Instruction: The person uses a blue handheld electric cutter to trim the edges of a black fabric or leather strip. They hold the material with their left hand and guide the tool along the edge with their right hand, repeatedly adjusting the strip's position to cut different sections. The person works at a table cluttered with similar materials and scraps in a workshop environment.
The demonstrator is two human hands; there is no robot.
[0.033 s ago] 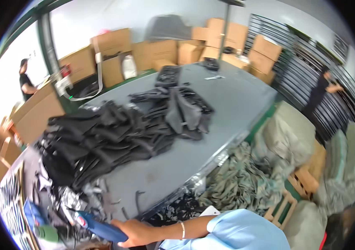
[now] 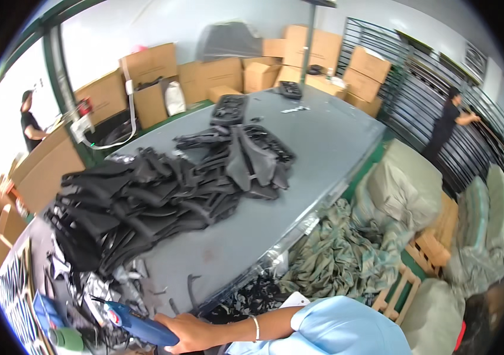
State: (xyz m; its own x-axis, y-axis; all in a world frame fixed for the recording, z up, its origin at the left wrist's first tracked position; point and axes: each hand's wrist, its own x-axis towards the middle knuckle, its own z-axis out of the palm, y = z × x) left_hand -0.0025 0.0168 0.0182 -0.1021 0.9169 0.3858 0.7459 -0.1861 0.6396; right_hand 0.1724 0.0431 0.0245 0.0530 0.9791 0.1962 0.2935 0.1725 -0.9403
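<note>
At the lower edge, my right hand (image 2: pixel 190 333) is closed around the thick body of a blue handheld power tool (image 2: pixel 145 327). A thin dark tip sticks out of its far end and points left, over a litter of black scraps (image 2: pixel 128 287) at the table's near left corner. The exact kind of tool is not clear. Beyond it, a large heap of black molded parts (image 2: pixel 145 204) covers the left side of the grey table (image 2: pixel 317 157). My left hand is out of the picture.
A green bottle (image 2: pixel 67 338) and a blue container (image 2: pixel 48 310) stand at the lower left. Sacks (image 2: pixel 403 186) and crumpled green cloth (image 2: pixel 335 254) lie along the table's right side. Cardboard boxes (image 2: pixel 222 74) line the back. One person (image 2: pixel 448 124) is at the racks, another (image 2: pixel 30 121) far left.
The whole view has shifted slightly and is sharper. My right hand keeps hold of the blue tool, and the black heap looks unchanged.
</note>
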